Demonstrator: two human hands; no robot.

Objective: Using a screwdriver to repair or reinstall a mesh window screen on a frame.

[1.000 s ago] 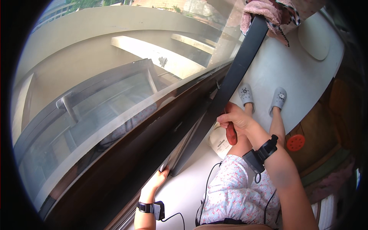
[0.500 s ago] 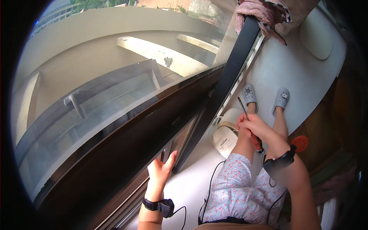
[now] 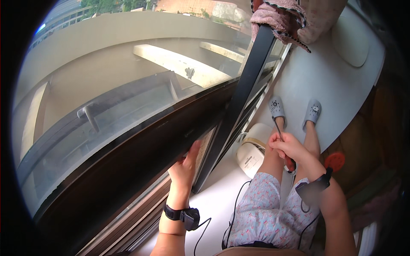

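Observation:
In my right hand (image 3: 290, 148) is a screwdriver (image 3: 290, 164) with a red-and-black handle. Its thin dark shaft points away from me, above my leg. My left hand (image 3: 183, 170) is at the near edge of a dark brown window sash (image 3: 141, 183), one digit stretched up along it. The other fingers curl in behind the edge and are partly hidden. Close to the right of this hand, a black upright post (image 3: 243, 102) slants up to the far side. Black bands with small boxes sit on both wrists.
A white appliance (image 3: 250, 158) stands on the light floor (image 3: 294, 77) beside my leg. A pink towel (image 3: 277, 21) hangs over the far end of the post. Grey clogs (image 3: 314, 112) are on my feet. Dark cables run beside my shorts. Beyond the glass is a curved balcony wall (image 3: 128, 32).
My left hand has moved away from me, up to the sash edge. The post's far end and the towel have shifted left. My right hand still holds the screwdriver, slightly nearer me.

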